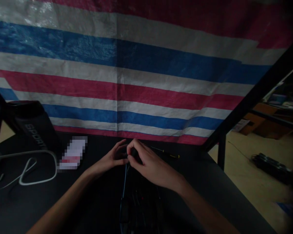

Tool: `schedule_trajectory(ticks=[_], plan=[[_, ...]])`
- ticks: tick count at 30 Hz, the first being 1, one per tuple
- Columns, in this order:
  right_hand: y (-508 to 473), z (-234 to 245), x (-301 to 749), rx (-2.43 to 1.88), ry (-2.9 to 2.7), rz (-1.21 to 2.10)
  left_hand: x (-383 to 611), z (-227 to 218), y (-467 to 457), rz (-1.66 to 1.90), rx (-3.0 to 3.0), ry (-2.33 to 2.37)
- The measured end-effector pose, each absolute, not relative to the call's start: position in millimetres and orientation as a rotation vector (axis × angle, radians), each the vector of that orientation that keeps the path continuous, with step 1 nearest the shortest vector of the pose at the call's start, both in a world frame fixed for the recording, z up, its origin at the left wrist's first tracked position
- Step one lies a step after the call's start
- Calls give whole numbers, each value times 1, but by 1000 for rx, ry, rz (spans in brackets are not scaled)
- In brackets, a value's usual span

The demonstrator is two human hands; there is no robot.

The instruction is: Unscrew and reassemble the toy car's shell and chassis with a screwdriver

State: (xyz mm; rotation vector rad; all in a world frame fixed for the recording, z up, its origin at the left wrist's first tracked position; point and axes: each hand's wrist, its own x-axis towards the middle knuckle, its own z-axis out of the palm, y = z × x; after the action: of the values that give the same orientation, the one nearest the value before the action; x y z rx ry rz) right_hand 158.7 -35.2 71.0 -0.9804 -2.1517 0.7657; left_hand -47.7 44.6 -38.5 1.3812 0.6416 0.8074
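Over the middle of the dark table, my right hand [146, 161] is closed in a pinch, thumb and forefinger pressed together. Whatever lies between those fingertips is too small and dark to make out. My left hand [113, 157] reaches in from the other side, fingers apart and stretched towards the right fingertips. Beneath both hands is a dark device [141, 208] with thin wires and a tiny red spot; shadow hides most of its shape. A blue cable [124, 183] runs along its left side. Just beyond my right hand lies a screwdriver [171, 155] with a black and yellow handle.
A black bottle [35, 125] marked SPORT stands at the back left. Near it are a blurred-out pale card or packet [74, 152] and a looped white cable [37, 182]. A striped tarp [146, 94] hangs behind the table [219, 191]. Black frame bars [234, 120] rise at the right.
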Motion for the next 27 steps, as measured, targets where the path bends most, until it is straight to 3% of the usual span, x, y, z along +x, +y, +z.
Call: schedule_trajectory(ticks=[8,15,27], plan=[[-39,58,150,-1048,-2220,588,-51,-41,47,750,1433,571],[-36,56,146,-1290,-2314,78,-53,-38,45,701,1448,625],[-30,69,169,-837,-2424,247,-52,-44,49,740,1530,609]])
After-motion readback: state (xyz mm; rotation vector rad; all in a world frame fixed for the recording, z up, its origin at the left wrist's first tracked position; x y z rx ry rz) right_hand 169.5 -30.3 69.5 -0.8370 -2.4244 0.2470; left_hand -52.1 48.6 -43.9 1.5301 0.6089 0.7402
